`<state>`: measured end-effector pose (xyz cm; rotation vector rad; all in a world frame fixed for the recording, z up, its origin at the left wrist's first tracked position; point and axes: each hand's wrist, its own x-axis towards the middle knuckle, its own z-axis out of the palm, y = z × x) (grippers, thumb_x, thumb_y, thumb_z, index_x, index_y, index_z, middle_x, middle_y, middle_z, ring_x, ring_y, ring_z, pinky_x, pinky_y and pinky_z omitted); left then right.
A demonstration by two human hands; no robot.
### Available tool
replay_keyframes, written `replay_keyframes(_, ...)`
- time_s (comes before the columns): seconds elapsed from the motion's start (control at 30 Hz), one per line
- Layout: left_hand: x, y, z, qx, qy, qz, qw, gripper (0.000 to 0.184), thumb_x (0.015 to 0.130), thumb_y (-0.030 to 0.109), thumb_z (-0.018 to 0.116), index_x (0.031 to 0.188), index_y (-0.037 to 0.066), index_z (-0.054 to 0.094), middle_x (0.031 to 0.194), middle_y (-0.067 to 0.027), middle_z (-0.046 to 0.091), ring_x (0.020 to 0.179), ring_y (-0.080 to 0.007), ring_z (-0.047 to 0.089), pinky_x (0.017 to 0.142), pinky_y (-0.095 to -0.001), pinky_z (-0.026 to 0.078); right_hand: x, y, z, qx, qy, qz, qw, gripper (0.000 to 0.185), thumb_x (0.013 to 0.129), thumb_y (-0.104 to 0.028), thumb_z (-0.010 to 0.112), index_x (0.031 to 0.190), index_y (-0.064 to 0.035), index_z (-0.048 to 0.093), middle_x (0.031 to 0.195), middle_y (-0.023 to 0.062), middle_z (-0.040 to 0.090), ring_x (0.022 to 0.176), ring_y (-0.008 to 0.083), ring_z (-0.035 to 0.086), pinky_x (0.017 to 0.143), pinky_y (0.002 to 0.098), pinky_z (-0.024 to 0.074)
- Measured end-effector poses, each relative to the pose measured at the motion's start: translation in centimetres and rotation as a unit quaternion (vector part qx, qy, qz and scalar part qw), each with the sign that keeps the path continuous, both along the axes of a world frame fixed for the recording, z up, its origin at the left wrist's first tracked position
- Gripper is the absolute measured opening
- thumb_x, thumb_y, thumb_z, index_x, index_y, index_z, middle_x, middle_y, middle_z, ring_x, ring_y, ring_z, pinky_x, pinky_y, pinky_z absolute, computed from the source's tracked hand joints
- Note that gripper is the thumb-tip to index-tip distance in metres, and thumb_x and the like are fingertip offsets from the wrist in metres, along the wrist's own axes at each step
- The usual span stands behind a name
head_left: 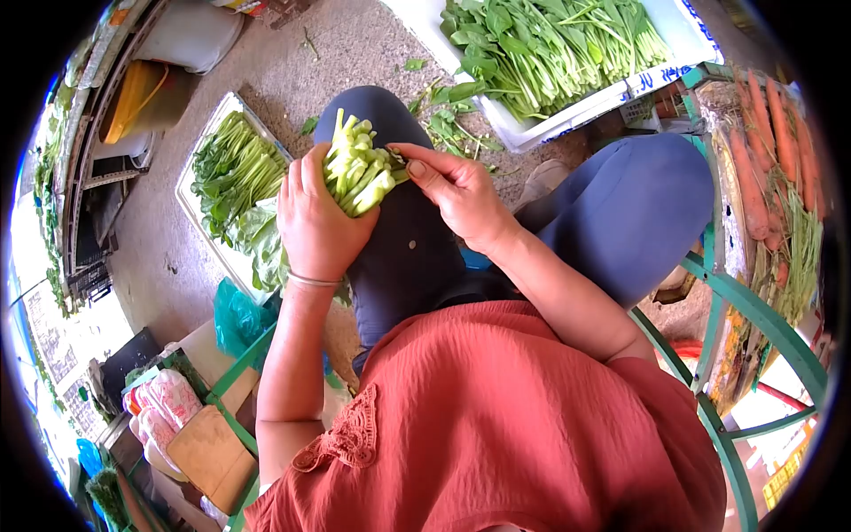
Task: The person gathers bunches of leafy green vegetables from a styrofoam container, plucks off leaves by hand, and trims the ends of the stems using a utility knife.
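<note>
My left hand (321,217) is wrapped around a bunch of leafy greens (362,168), its pale cut stem ends facing up and away from me. The leaves hang below that hand, partly hidden by it. At the right edge of the bunch, my right hand (465,191) pinches thumb against forefinger. A small dark bit shows by those fingertips, too small to name. The bunch is held over my left knee (377,106). Just left of my left hand, a white foam tray (188,191) holds more greens (235,164) laid with their stems together.
A large white foam box (523,137) with many loose greens (554,53) stands ahead on the right. Stray leaves (456,124) lie on the floor. Carrots (762,160) are piled beyond the green chair frame (762,310) at right. Buckets (137,97) stand at left, a teal bag (238,324) nearer.
</note>
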<state>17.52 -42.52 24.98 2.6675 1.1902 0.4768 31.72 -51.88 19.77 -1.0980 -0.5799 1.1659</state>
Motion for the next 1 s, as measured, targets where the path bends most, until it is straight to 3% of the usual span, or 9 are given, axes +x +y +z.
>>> replay_keyframes(0.07,-0.2,0.1,-0.2,-0.012,-0.009,0.004,1.0,0.068,0.056,0.02,0.078,0.116,0.006,0.049,0.1,-0.0132,0.056,0.095,-0.0337,0.056,0.083,-0.0424,0.045,0.5,-0.2,-2.1,-0.03,-0.091,-0.066,0.993,0.028,0.094,-0.017,0.057,0.117,-0.0029,0.062,0.085,-0.0045,0.063,0.069,0.0008,0.049,0.061,0.017,0.0425)
replay_keyframes(0.13,-0.3,0.1,-0.1,-0.014,-0.022,0.001,1.0,0.068,0.056,0.019,0.078,0.116,0.006,0.049,0.1,-0.0135,0.056,0.094,-0.0341,0.056,0.083,-0.0424,0.045,1.0,-0.3,-1.1,-0.031,-0.01,-0.068,0.997,0.033,0.094,-0.02,0.059,0.123,-0.0041,0.059,0.075,-0.0076,0.055,0.06,0.0001,0.039,0.053,0.0168,0.0353)
replay_keyframes(0.3,-1.0,0.9,-0.2,-0.112,-0.055,0.015,0.992,0.07,0.055,0.016,0.076,0.118,0.004,0.048,0.103,-0.0154,0.058,0.097,-0.0346,0.058,0.085,-0.0414,0.046,-1.0,-1.5,0.9,0.026,0.048,0.017,0.998,0.058,0.092,-0.021,0.061,0.14,-0.0013,0.037,0.071,-0.0058,0.049,0.063,0.0017,0.043,0.058,0.017,0.0378)
replay_keyframes(0.43,-1.3,1.4,0.1,-0.15,-0.068,0.012,0.986,0.068,0.056,0.017,0.075,0.117,0.005,0.048,0.102,-0.0159,0.06,0.095,-0.0334,0.06,0.082,-0.0401,0.049,-1.7,-0.7,1.0,0.019,-0.009,0.061,0.998,0.047,0.092,-0.02,0.061,0.133,-0.0038,0.048,0.078,-0.0021,0.059,0.069,0.0029,0.051,0.063,0.0189,0.0427)
replay_keyframes(0.5,-1.4,1.6,0.0,-0.138,-0.068,0.01,0.988,0.067,0.056,0.017,0.074,0.116,0.005,0.049,0.1,-0.0153,0.06,0.092,-0.0337,0.061,0.079,-0.0398,0.05,-1.8,-0.1,0.5,0.08,-0.124,-0.035,0.988,0.035,0.092,-0.018,0.06,0.123,-0.0037,0.058,0.093,0.0038,0.068,0.079,0.0069,0.06,0.069,0.0233,0.0481)
replay_keyframes(0.57,-1.3,1.7,0.2,-0.144,-0.063,-0.005,0.988,0.066,0.056,0.017,0.074,0.116,0.005,0.05,0.1,-0.0149,0.06,0.093,-0.0337,0.06,0.08,-0.0397,0.049,-1.2,-0.6,0.1,0.062,-0.121,-0.039,0.99,0.029,0.092,-0.016,0.059,0.117,-0.0031,0.062,0.107,0.009,0.068,0.09,0.0109,0.063,0.076,0.0269,0.05)
replay_keyframes(0.67,-1.1,1.8,0.3,-0.145,-0.066,-0.004,0.987,0.065,0.055,0.017,0.074,0.115,0.005,0.05,0.099,-0.0149,0.06,0.094,-0.0338,0.06,0.081,-0.0394,0.049,-1.0,-0.8,-0.6,0.039,-0.235,-0.042,0.97,0.034,0.09,-0.017,0.062,0.121,-0.0047,0.059,0.1,0.0075,0.069,0.084,0.0109,0.062,0.076,0.026,0.0492)
replay_keyframes(0.8,-1.4,2.1,0.2,-0.16,-0.074,-0.009,0.984,0.064,0.056,0.017,0.073,0.115,0.004,0.05,0.099,-0.0154,0.06,0.094,-0.0343,0.059,0.082,-0.0393,0.049,0.6,-0.1,1.6,0.001,-0.13,0.045,0.99,0.05,0.089,-0.024,0.064,0.133,-0.0053,0.049,0.075,-0.0007,0.059,0.066,0.0061,0.049,0.065,0.0213,0.0441)
replay_keyframes(1.0,-2.2,3.3,0.7,-0.196,-0.063,-0.037,0.978,0.063,0.058,0.017,0.073,0.115,0.003,0.049,0.098,-0.0163,0.061,0.092,-0.0349,0.061,0.081,-0.0391,0.049,2.2,2.3,3.0,0.038,-0.137,0.117,0.983,0.052,0.09,-0.027,0.063,0.133,-0.0026,0.048,0.067,-0.0024,0.05,0.063,0.0047,0.043,0.059,0.021,0.0394)
